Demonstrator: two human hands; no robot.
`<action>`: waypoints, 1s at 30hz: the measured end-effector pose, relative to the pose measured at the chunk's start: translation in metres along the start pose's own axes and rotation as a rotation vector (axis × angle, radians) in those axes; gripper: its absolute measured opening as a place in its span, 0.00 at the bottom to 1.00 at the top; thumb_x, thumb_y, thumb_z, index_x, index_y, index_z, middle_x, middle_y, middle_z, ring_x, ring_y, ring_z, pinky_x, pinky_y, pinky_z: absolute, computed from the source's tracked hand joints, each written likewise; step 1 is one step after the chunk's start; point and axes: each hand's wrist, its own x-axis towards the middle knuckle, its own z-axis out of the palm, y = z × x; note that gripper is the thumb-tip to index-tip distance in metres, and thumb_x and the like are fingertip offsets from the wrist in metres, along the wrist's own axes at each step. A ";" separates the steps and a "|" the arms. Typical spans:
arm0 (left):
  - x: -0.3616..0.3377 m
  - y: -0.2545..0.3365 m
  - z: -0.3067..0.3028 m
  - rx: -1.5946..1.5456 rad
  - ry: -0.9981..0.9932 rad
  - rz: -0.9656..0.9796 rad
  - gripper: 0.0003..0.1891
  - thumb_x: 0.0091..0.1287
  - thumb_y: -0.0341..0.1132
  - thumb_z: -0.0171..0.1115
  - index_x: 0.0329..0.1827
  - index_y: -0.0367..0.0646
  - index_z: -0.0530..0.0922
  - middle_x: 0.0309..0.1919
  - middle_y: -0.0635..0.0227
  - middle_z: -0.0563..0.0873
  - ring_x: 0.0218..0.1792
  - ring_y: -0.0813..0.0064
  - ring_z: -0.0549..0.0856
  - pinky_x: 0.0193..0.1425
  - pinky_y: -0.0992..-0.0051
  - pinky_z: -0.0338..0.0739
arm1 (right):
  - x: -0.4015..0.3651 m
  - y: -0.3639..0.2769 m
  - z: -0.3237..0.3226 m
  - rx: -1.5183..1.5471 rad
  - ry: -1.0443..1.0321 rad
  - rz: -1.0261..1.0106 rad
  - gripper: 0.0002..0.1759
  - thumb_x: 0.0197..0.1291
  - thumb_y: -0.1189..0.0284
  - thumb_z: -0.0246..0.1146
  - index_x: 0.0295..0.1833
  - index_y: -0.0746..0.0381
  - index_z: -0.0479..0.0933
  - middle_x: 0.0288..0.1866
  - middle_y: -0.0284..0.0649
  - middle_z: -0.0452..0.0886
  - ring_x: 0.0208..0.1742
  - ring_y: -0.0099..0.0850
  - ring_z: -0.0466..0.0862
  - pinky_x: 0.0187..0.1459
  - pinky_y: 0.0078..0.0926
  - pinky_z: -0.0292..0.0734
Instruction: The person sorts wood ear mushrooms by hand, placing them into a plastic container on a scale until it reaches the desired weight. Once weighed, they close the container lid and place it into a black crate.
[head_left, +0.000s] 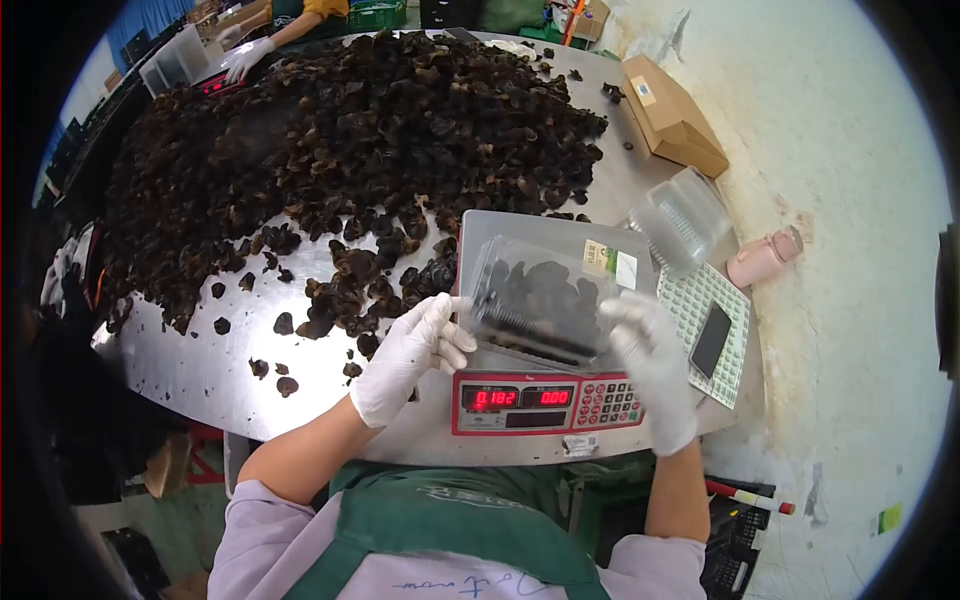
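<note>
A clear plastic box [540, 303] with dark wood ear mushrooms inside and a label on top sits over the platform of a digital scale [548, 404]. The red display reads 0.182 and 0.00. My left hand [418, 352], in a white glove, has its thumb and fingers closed at the box's left edge. On the other side, my right hand [652, 362], also gloved, overlaps the box's right edge, its fingers smeared by motion. Loose wood ear mushrooms [345, 290] lie just beyond my left hand.
A large mushroom heap [370, 130] covers the far metal table [215, 365]. To the right are stacked plastic boxes [683, 222], a phone [711, 340] on a green-and-white tray [742, 372], a pink bottle [765, 258] and a cardboard box [672, 118]. A co-worker's gloved hand [246, 60] shows far left.
</note>
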 end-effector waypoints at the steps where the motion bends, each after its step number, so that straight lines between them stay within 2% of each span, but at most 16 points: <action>1: 0.001 -0.001 0.001 0.076 0.019 0.006 0.19 0.78 0.40 0.56 0.65 0.39 0.73 0.38 0.68 0.84 0.34 0.83 0.81 0.42 0.81 0.78 | -0.012 -0.008 0.007 -0.091 0.017 0.004 0.17 0.65 0.73 0.66 0.59 0.59 0.81 0.62 0.41 0.77 0.61 0.34 0.77 0.62 0.34 0.74; 2: 0.001 -0.002 0.002 0.152 0.038 0.012 0.19 0.77 0.38 0.57 0.65 0.39 0.73 0.39 0.68 0.84 0.34 0.83 0.81 0.42 0.80 0.78 | -0.023 -0.017 0.015 -0.181 0.033 0.010 0.20 0.61 0.77 0.69 0.60 0.59 0.80 0.60 0.40 0.77 0.61 0.34 0.77 0.61 0.33 0.75; 3: 0.001 -0.008 0.001 0.168 0.016 0.076 0.17 0.74 0.32 0.56 0.64 0.40 0.73 0.39 0.67 0.84 0.34 0.81 0.81 0.43 0.78 0.79 | -0.030 -0.018 0.024 0.073 0.077 0.142 0.24 0.64 0.75 0.68 0.65 0.60 0.74 0.60 0.41 0.75 0.58 0.31 0.78 0.55 0.28 0.77; 4: 0.002 -0.010 0.003 0.170 0.007 0.073 0.17 0.74 0.32 0.56 0.64 0.40 0.73 0.39 0.67 0.84 0.34 0.81 0.81 0.43 0.78 0.79 | -0.033 -0.021 0.028 0.068 0.084 0.147 0.24 0.64 0.75 0.68 0.65 0.60 0.74 0.60 0.41 0.75 0.58 0.31 0.78 0.55 0.28 0.77; 6: 0.002 -0.011 0.008 0.127 0.072 0.026 0.17 0.71 0.27 0.53 0.62 0.41 0.73 0.39 0.67 0.83 0.34 0.80 0.81 0.44 0.77 0.79 | -0.037 -0.028 0.031 0.491 0.161 0.589 0.26 0.69 0.75 0.65 0.70 0.63 0.67 0.55 0.41 0.77 0.49 0.27 0.80 0.47 0.22 0.79; 7: 0.003 -0.013 0.007 0.128 0.061 0.030 0.16 0.70 0.26 0.51 0.60 0.42 0.73 0.39 0.67 0.83 0.35 0.79 0.81 0.45 0.76 0.78 | -0.039 -0.025 0.029 0.490 0.165 0.589 0.26 0.69 0.75 0.65 0.70 0.63 0.67 0.55 0.41 0.77 0.49 0.27 0.80 0.47 0.22 0.79; 10: 0.001 -0.014 0.009 0.104 0.075 -0.022 0.15 0.71 0.26 0.51 0.60 0.42 0.73 0.39 0.66 0.83 0.35 0.78 0.81 0.45 0.76 0.78 | -0.039 -0.007 0.022 0.845 -0.069 0.792 0.17 0.74 0.70 0.60 0.61 0.66 0.67 0.44 0.42 0.80 0.39 0.26 0.82 0.42 0.22 0.83; 16: -0.001 -0.018 0.009 0.061 0.070 -0.040 0.13 0.72 0.25 0.50 0.58 0.43 0.72 0.38 0.65 0.82 0.35 0.77 0.81 0.45 0.75 0.78 | -0.042 -0.004 0.021 0.858 -0.076 0.805 0.12 0.74 0.73 0.58 0.57 0.65 0.67 0.45 0.45 0.82 0.42 0.28 0.84 0.45 0.27 0.84; 23: 0.003 -0.024 0.006 0.035 0.050 -0.028 0.13 0.71 0.25 0.52 0.57 0.43 0.72 0.38 0.66 0.82 0.35 0.78 0.81 0.45 0.75 0.79 | -0.037 -0.005 0.015 0.883 -0.130 0.859 0.09 0.72 0.75 0.57 0.53 0.63 0.68 0.46 0.45 0.82 0.43 0.30 0.85 0.45 0.27 0.84; 30: -0.004 -0.028 0.005 0.016 -0.033 0.116 0.12 0.71 0.24 0.55 0.56 0.43 0.73 0.36 0.68 0.82 0.36 0.79 0.81 0.45 0.77 0.78 | -0.035 -0.011 0.011 0.809 -0.171 0.846 0.08 0.70 0.74 0.57 0.51 0.61 0.69 0.45 0.44 0.83 0.45 0.29 0.85 0.43 0.24 0.81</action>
